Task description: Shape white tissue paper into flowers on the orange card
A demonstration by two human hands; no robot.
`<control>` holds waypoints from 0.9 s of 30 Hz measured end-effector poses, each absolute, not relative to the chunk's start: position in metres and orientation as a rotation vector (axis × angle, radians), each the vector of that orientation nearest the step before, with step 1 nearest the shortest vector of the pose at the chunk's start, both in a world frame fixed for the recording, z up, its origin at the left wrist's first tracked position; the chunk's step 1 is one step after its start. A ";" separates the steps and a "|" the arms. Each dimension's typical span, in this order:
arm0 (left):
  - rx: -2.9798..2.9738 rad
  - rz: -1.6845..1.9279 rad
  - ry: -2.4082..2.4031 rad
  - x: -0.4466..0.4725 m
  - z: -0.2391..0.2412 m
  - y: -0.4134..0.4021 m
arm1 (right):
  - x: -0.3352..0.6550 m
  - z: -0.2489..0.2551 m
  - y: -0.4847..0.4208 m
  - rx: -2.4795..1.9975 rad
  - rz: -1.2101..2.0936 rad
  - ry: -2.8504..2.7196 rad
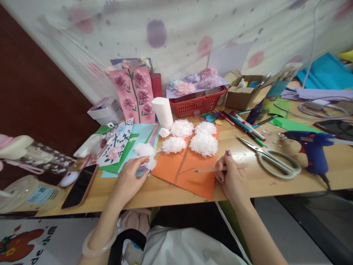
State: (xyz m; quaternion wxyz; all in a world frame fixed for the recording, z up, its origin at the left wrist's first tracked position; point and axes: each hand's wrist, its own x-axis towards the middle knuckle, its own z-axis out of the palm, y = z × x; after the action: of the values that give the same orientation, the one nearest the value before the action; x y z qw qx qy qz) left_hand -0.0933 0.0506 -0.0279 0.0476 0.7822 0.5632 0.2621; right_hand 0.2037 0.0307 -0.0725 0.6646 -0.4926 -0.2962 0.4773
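Note:
In my right hand is a slim paintbrush with a pale handle, its dark tip over the orange sheet. A grey-brown stripe and a thinner side line mark that sheet. Several white ruffled paper flowers sit on its upper part. My left hand rests at the sheet's left, thumb and fingers apart, fingertips beside a loose white flower and a small white tissue piece. Whether the fingertips touch the tissue I cannot tell.
Scissors and a blue glue gun lie at the right. Behind stand a tissue roll, a red basket and a pink flower picture. A phone lies at the left near the table's front edge.

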 end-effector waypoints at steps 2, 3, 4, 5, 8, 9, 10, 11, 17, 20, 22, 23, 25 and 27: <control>2.401 0.735 1.685 -0.089 -0.034 0.051 | 0.203 -0.069 0.030 -1.117 1.071 -0.672; 2.399 0.718 1.693 -0.087 -0.037 0.052 | 0.202 -0.068 0.030 -1.119 1.068 -0.673; 2.393 0.709 1.710 -0.085 -0.039 0.054 | 0.202 -0.067 0.030 -1.122 1.067 -0.674; 2.386 0.713 1.733 -0.084 -0.041 0.056 | 0.202 -0.067 0.030 -1.122 1.071 -0.672; 2.324 0.822 1.804 -0.081 -0.041 0.058 | 0.202 -0.068 0.030 -1.113 1.092 -0.655; 2.277 0.893 1.820 -0.080 -0.039 0.057 | 0.202 -0.069 0.030 -1.110 1.096 -0.652; 2.207 0.975 1.829 -0.079 -0.037 0.055 | 0.203 -0.069 0.030 -1.107 1.098 -0.652; 2.121 1.058 1.822 -0.078 -0.035 0.053 | 0.203 -0.070 0.030 -1.107 1.096 -0.653; 1.564 1.272 1.506 -0.057 -0.019 0.043 | 0.203 -0.071 0.030 -1.090 1.086 -0.659; 1.412 1.210 1.449 -0.051 -0.019 0.048 | 0.202 -0.070 0.030 -1.077 1.089 -0.654; 1.375 1.190 1.492 -0.054 -0.023 0.054 | 0.202 -0.070 0.029 -1.071 1.087 -0.660; 1.375 1.187 1.528 -0.058 -0.025 0.057 | 0.202 -0.070 0.029 -1.070 1.085 -0.665; 1.413 1.194 1.623 -0.067 -0.028 0.060 | 0.202 -0.070 0.029 -1.074 1.084 -0.676; 1.473 1.236 1.693 -0.073 -0.026 0.058 | 0.203 -0.070 0.029 -1.082 1.083 -0.681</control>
State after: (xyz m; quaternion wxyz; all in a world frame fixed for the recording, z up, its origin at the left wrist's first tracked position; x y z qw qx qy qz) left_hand -0.0729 0.0576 -0.0259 0.2859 0.5510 0.6331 0.4624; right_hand 0.2030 0.0291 -0.0703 0.6691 -0.4799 -0.3022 0.4803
